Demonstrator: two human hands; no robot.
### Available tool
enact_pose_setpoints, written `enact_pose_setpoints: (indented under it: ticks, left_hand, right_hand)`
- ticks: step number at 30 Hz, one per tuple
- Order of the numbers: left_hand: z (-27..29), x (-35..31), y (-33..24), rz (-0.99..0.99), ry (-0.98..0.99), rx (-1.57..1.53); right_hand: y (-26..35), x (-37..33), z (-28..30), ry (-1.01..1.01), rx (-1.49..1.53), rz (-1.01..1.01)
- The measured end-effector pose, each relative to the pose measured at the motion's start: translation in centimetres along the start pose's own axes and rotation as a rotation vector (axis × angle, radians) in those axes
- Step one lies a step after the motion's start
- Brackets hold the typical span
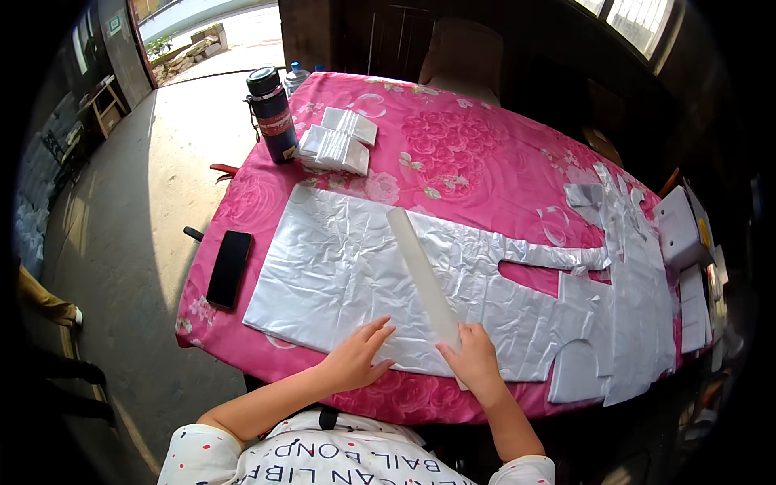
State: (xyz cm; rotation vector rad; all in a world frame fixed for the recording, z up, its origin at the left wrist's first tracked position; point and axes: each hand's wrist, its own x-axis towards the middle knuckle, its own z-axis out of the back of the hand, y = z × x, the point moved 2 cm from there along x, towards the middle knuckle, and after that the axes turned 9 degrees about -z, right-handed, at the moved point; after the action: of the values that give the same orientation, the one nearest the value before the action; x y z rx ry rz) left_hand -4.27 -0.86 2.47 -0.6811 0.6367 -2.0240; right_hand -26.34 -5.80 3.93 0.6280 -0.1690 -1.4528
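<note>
A pile of white plastic carrier bags [323, 267] lies flat across the table, with its handle cut-outs toward the right. My right hand [475, 356] is closed around the near end of a long pale flat bar [424, 275]. The bar lies slantwise across the bags, its far end pointing away and a little left. My left hand [360, 353] is open at the near edge of the bags, fingers apart and holding nothing. Further handle pieces of bag [638, 323] overlap at the right end, crumpled in places.
A pink flowered tablecloth [469, 170] covers the table. A black phone [229, 270] lies at the left. Folded white plastic packets [335, 149] sit beside a dark flask [273, 117] at the far left. White boxes [681, 226] stand at the right edge; a chair [461, 56] stands behind.
</note>
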Motion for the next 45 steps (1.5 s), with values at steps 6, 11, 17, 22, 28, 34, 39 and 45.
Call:
enact_pose_setpoints:
  ticks: [6,11,17,22,28,34,39,45]
  left_hand:
    - [-4.3,4.7,-1.1,-0.168,0.057,0.085]
    - [-5.5,6.9,-2.4,-0.273,0.194,0.166]
    - [-7.1,8.2,-3.5,-0.351,0.249,0.158]
    - [-7.9,7.7,-3.3,-0.225,0.076,0.106]
    - [-9.0,8.1,-5.2,-0.306,0.15,0.105]
    - [-9.7,8.9,-6.6,-0.306,0.071,-0.057]
    - [-9.9,9.4,-6.9,0.297,-0.024,-1.313]
    - [-5.5,8.0,-1.9,0.601,0.098,-1.254]
  right_hand:
    - [-4.1,-1.2,-1.7,-0.16,-0.015,0.388]
    - [-15.5,1.2,4.2,-0.35,-0.18,0.206]
    - [-30.0,0.8,12.6,-0.586,-0.237,-0.27]
    - [-37.1,-1.8,13.0,-0.762,-0.312,-0.438]
    - [-34.1,-3.4,13.6,-0.857,-0.312,-0.393]
    - [-24.5,-3.6,13.7,-0.733,0.332,-0.375]
    - [-6.5,-4.2,5.8,-0.381,0.582,0.027]
    - [1.2,-7.6,0.6,-0.237,0.345,0.468]
